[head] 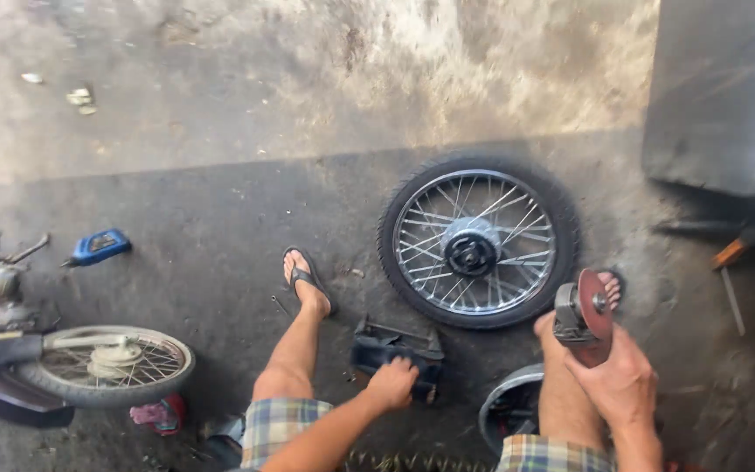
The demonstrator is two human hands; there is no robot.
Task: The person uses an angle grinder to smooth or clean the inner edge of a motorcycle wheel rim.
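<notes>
My right hand [624, 385] grips an angle grinder [580, 316] with a reddish disc, held above my right knee. My left hand [392, 383] rests on a dark metal part [392, 350] lying on the floor between my legs. A spoked motorcycle wheel [477, 242] with its tyre lies flat on the concrete in front of my right foot. My left foot [306, 281] in a sandal is planted to the left of the wheel.
A second spoked wheel [108, 363] on a motorcycle frame lies at the left. A blue tool [98, 246] sits on the floor farther back. A bare rim [507, 406] shows beside my right leg. A grey pillar [709, 87] stands at the right, with long-handled tools [731, 271] nearby.
</notes>
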